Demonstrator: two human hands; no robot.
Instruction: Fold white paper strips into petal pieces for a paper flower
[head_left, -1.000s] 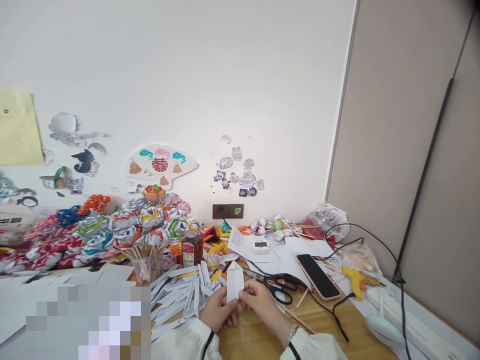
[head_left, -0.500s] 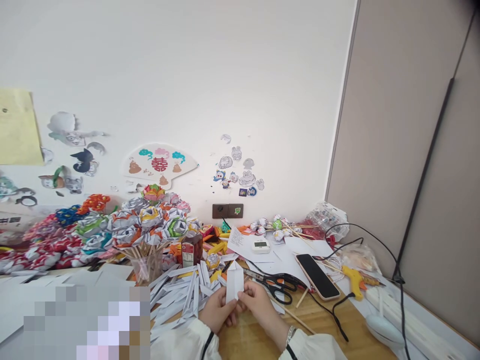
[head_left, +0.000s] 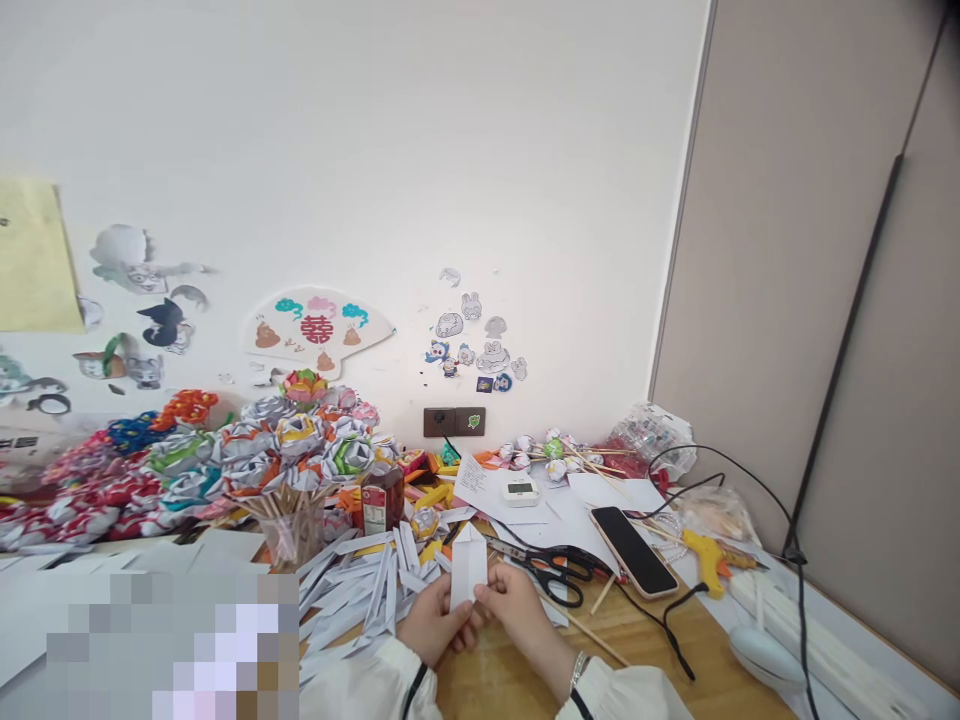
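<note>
Figure: Paper-folding at a craft desk, head view. Both hands meet low at the centre of the wooden desk. The left hand and right hand each pinch the lower end of a white folded paper, fingers closed on it; the piece stands upright just above the desk, between the hands, its free upper end pointing toward the wall, a pose that likely keeps the creases in sight while thumbs press the base. To its left lies a heap of folded strips, near enough to draw from or add to. Scissors lie just beside the right hand, a phone and a glue gun further right. Paper flowers are banked along the wall behind. Against the frame a second earlier, the paper's top now looks squared rather than pointed, and the grip is unchanged; the view has shifted only slightly
</note>
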